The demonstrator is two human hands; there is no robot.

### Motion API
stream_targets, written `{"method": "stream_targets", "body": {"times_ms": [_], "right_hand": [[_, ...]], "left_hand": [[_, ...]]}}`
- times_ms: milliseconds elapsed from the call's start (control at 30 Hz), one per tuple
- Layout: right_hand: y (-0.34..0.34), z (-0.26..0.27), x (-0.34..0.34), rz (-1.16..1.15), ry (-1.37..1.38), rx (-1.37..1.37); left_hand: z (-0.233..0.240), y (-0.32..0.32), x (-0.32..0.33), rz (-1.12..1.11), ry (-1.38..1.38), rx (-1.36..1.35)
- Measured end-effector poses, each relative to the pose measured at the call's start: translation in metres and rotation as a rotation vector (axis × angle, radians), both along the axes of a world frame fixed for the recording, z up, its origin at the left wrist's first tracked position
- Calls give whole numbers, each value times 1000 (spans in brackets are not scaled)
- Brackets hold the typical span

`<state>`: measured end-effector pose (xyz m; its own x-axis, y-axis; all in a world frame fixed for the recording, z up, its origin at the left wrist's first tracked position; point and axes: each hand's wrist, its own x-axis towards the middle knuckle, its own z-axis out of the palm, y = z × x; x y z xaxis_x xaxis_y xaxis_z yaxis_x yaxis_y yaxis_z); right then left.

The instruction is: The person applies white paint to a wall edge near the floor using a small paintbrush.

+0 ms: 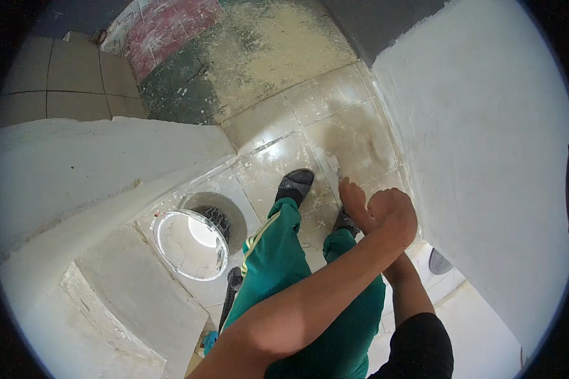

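My left forearm crosses over my right one, in front of my legs. The left hand [392, 208] is bent at the wrist with curled fingers, close to the right-hand wall; whether it holds anything is hidden. Just left of it, my right hand [354, 201] shows past the left forearm, fingers closed. From its fingertips a pale flat blade, apparently a scraper [333, 171], extends over the tiled floor [265, 156]. Its handle is covered by the hand. To the left of my legs stands a bucket [157, 239] with a white-smeared rim and pale material inside.
White walls rise at the right [479, 132] and left [109, 151]. A pale ledge [137, 279] stands beside the bucket. My feet, in dark footwear [296, 182], are on white-spattered tiles. Sand-coloured powder [284, 42] covers part of the floor ahead. A blue object [209, 342] lies at the lower left.
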<state>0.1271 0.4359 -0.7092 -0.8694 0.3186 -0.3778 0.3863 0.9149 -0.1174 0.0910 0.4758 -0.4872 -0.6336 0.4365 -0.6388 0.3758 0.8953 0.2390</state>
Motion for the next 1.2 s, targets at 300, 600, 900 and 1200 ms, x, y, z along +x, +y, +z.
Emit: {"method": "stream_targets", "body": {"times_ms": [300, 600, 900, 1200], "right_hand": [[-2, 44, -61, -59, 113, -130], [-11, 23, -87, -46, 179, -46], [14, 14, -19, -99, 43, -85], [-36, 44, -87, -61, 44, -141]], "left_hand": [[60, -37, -53, -104, -274, 125], [-46, 4, 56, 196, 194, -32], [63, -24, -49, -48, -438, 83], [-1, -32, -29, -165, -224, 14]]}}
